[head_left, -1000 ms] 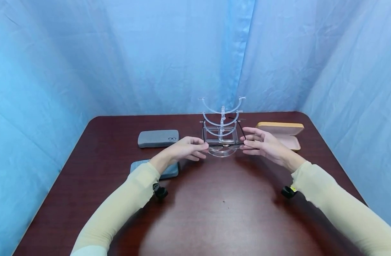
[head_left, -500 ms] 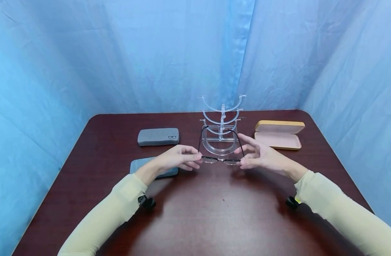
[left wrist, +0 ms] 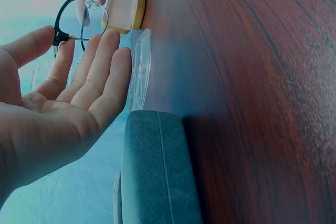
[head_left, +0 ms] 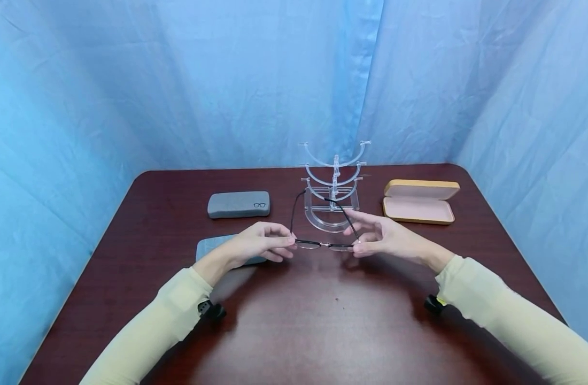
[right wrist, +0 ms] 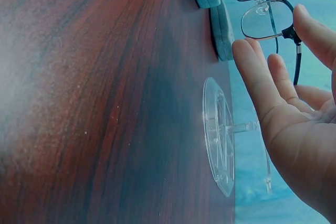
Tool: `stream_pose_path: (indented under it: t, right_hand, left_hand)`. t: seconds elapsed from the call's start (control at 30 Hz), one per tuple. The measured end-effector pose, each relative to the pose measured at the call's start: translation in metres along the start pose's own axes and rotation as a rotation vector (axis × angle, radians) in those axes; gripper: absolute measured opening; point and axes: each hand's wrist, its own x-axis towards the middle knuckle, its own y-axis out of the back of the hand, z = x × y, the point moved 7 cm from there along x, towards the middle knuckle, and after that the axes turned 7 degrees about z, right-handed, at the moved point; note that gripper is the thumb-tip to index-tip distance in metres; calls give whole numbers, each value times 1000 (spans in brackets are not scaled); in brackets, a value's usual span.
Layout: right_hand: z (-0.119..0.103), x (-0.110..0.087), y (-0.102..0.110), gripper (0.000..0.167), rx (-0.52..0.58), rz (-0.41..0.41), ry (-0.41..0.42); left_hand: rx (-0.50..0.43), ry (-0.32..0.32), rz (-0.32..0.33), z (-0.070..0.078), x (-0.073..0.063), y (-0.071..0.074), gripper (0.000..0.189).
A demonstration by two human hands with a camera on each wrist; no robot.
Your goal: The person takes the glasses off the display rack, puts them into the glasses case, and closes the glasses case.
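Note:
A pair of black half-rim eyeglasses (head_left: pixel 325 244) is held up in front of the clear display stand (head_left: pixel 334 187), temples unfolded and pointing away toward the stand. My left hand (head_left: pixel 259 243) pinches the left end of the frame near the hinge between thumb and index finger. At the other end my right hand (head_left: pixel 387 235) pinches the right hinge corner, its other fingers spread. In the left wrist view the eyeglasses (left wrist: pixel 79 19) are above the table, apart from it. The stand has several curved arms, one above another, with no eyeglasses on them.
A grey glasses case (head_left: pixel 238 205) lies closed at the left. Nearer, a blue-grey case (head_left: pixel 212 247) is partly hidden behind my left hand. At the right a yellow case (head_left: pixel 421 200) stands open, showing its pink lining. Blue curtains (head_left: pixel 255 85) surround the brown table (head_left: pixel 294 326).
Both hands have drawn the eyeglasses back from the stand, toward me and slightly left. The cases and the stand stay where they were.

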Motion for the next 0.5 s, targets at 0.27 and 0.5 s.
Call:
stream_pose_path:
  t: [0.27, 0.5]
  right_hand:
    - [0, 5, 1, 80, 43, 1, -21]
    - [-1, 9, 0, 84, 38, 8, 22]
  left_hand:
    - [-17, -12, 10, -1, -1, 5, 34]
    - [-83, -3, 51, -3, -1, 10, 28]
